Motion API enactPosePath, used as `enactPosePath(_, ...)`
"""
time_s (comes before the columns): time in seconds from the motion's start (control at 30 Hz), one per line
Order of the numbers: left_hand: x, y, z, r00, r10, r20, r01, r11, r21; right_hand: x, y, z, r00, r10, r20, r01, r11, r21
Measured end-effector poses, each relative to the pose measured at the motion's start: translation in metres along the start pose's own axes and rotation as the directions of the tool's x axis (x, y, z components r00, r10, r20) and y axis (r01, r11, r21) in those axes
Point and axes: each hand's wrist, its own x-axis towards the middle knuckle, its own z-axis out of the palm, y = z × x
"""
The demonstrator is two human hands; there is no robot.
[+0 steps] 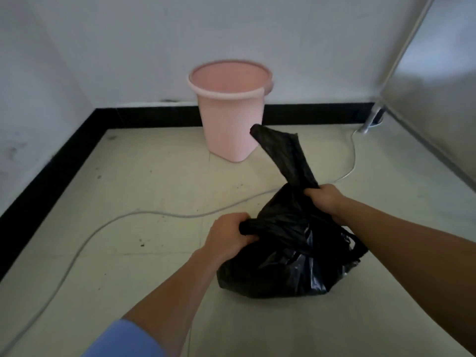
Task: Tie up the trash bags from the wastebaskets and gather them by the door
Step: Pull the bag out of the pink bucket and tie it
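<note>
A black trash bag (288, 258) sits on the pale tiled floor (144, 176), its top drawn into two twisted ends. The left hand (229, 235) clenches the short end, and the right hand (324, 199) grips the base of the long upright end. Behind stands a pink wastebasket (229, 112) near the wall, and a thin cable (85, 243) crosses the floor.

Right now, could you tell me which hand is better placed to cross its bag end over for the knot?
Probably the right hand: it grips the trash bag's long upright end, while the left hand clutches a short stub.
</note>
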Motion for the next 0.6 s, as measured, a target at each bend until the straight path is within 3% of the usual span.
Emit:
enactPosePath(0.1,-0.006,0.004,0.000,0.990,-0.065,-0.124,0.052,0.993,-0.108,-0.014,-0.009,0.003,0.999,0.027,0.039,-0.030,0.996,0.088)
enactPosePath(0.2,-0.016,0.009,-0.015,0.950,-0.232,-0.209,0.132,0.905,-0.405,-0.033,-0.015,0.009,0.998,0.045,0.054,-0.051,0.991,0.122)
enactPosePath(0.27,-0.023,0.010,-0.024,0.892,-0.378,-0.249,0.127,0.738,-0.663,-0.039,-0.011,0.016,0.991,0.089,0.097,-0.108,0.971,0.212)
enactPosePath(0.33,-0.028,0.010,-0.035,0.820,-0.534,-0.207,0.085,0.471,-0.878,-0.043,0.001,0.022,0.978,0.164,0.131,-0.194,0.945,0.262)
enactPosePath(0.4,-0.030,0.011,-0.050,0.746,-0.657,-0.108,0.037,0.203,-0.978,-0.047,0.016,0.029,0.957,0.247,0.150,-0.278,0.927,0.251)
enactPosePath(0.43,-0.030,0.012,-0.056,0.705,-0.705,-0.069,0.022,0.119,-0.993,-0.050,0.022,0.033,0.947,0.276,0.162,-0.310,0.918,0.248)
enactPosePath(0.47,-0.032,0.013,-0.060,0.668,-0.743,-0.045,0.021,0.079,-0.997,-0.053,0.026,0.036,0.942,0.287,0.177,-0.325,0.909,0.259)
enactPosePath(0.53,-0.038,0.014,-0.063,0.622,-0.782,-0.025,0.074,0.091,-0.993,-0.060,0.024,0.042,0.945,0.261,0.197,-0.313,0.897,0.313)
enactPosePath(0.6,-0.046,0.011,-0.064,0.679,-0.733,0.037,0.139,0.080,-0.987,-0.063,0.017,0.042,0.957,0.185,0.222,-0.260,0.889,0.377)
